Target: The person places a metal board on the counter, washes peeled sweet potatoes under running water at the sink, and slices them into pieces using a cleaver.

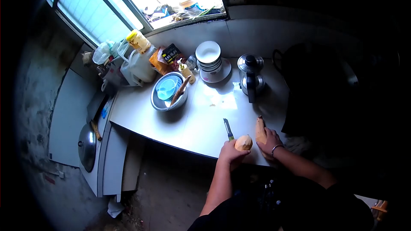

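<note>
Okay, two pale orange roots, both at the counter's (197, 132) near edge, one per hand. Round root (244, 142) sits in the left hand (232, 153), between thumb and fingers; long root (260, 130) lies under the right hand (269, 142), tip poking out past the fingers, pointing away from the body.

Handling, as a judgement: both look firm and stiff, moderately heavy for their size, not fragile; bare, faceted surfaces are probably damp and a bit slippery. Best hold on the round one is around its widest part, palm behind; on the long one, around the thick middle, clear of the narrow tip.

Left fingers: curled round the root's side and underside, thumb across the near face, no visible gap. Peeler (227, 129) sticks out just beyond them, blade end away from the person; its green handle runs down to the hand, but cannot tell if it is gripped too. Right fingers: bent over the long root's far side, thumb on the side facing the left hand, so clamped on it; fingertips hidden.

Kettle (251, 83) stands beyond both hands, well clear of the fingers.
</note>
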